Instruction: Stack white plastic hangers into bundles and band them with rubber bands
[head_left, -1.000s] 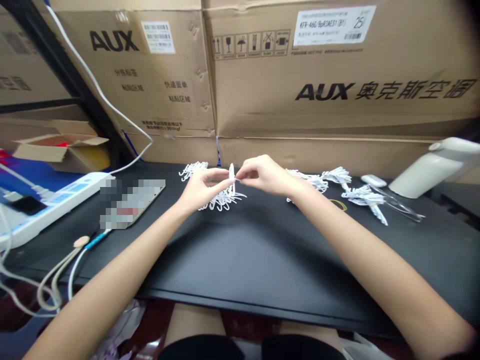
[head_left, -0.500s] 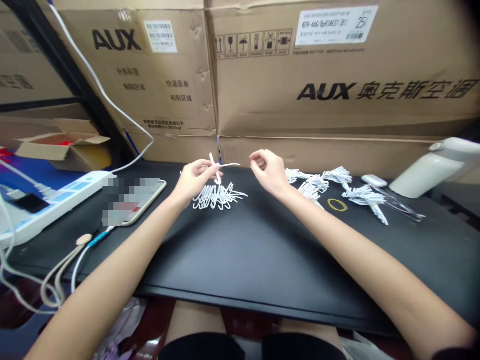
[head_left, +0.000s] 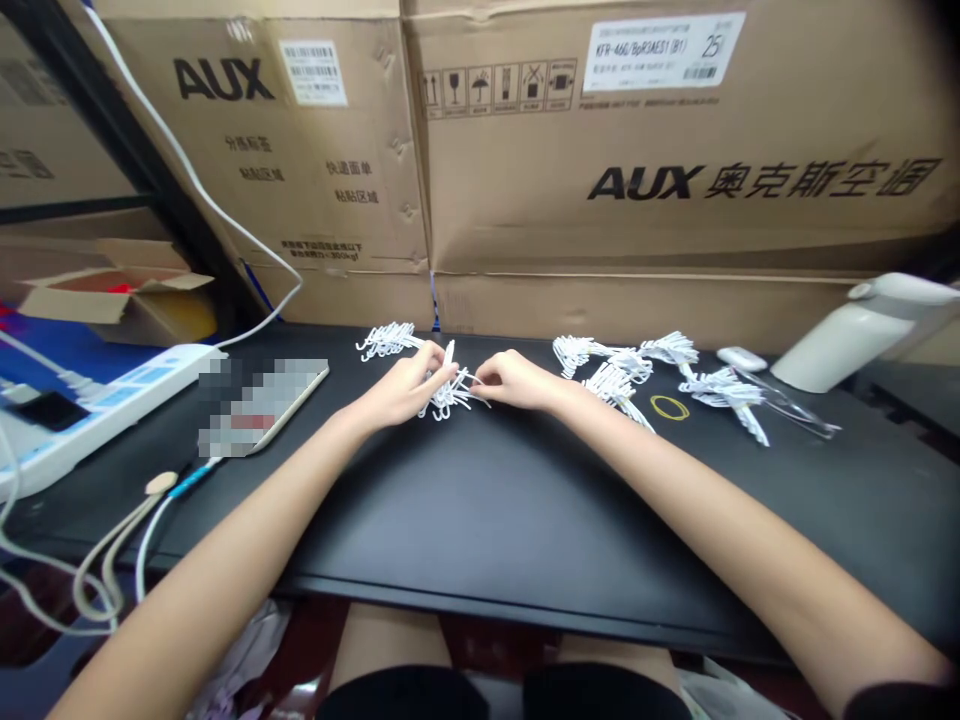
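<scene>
A small pile of thin white hook-ended pieces (head_left: 450, 398) lies loose on the black table in front of me. My left hand (head_left: 420, 382) is closed over the pile's left side, and a white piece (head_left: 449, 352) stands up between its thumb and fingers. From the right, my right hand (head_left: 510, 380) pinches the end of a thin white piece (head_left: 480, 378) at the pile's edge. Behind my left hand lies another cluster of the white pieces (head_left: 388, 340). Several gathered bunches of them, such as the bunch (head_left: 615, 385), lie beyond my right hand.
A yellow rubber band (head_left: 670, 407) lies right of the bunches, near a clear plastic item (head_left: 802, 415) and a white flask (head_left: 851, 335). At left are a phone (head_left: 270, 405), a white power strip (head_left: 112, 420) and cables. Large cartons (head_left: 510, 230) stand along the back.
My right hand has come down and left to the pile and now pinches a piece. My left hand has lowered beside the pile, and the cluster behind it has come into view.
</scene>
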